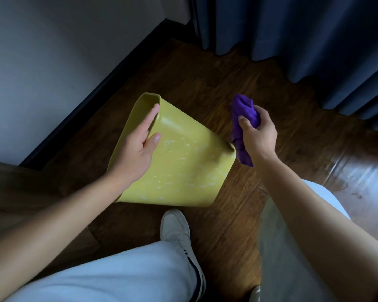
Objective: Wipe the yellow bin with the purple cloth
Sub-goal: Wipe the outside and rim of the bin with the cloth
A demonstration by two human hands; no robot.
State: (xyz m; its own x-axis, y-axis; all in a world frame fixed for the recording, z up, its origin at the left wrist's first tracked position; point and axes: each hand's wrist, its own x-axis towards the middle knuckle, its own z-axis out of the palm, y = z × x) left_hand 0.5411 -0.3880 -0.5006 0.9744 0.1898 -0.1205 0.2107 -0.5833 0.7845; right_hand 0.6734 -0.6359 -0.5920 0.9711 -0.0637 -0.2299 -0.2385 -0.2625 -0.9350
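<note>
The yellow bin (183, 166) lies tipped on its side on the wooden floor, its open mouth turned away to the upper left. Pale smears and spots mark its upper wall. My left hand (138, 147) grips the bin at its rim, fingers inside the mouth and thumb on the outer wall. My right hand (258, 136) holds the bunched purple cloth (242, 125) just right of the bin, near its base corner; whether the cloth touches the bin I cannot tell.
A white wall with a dark skirting board (92, 97) runs along the left. Dark blue curtains (303, 40) hang at the back and right. My white shoe (179, 234) and light trouser legs fill the foreground below the bin.
</note>
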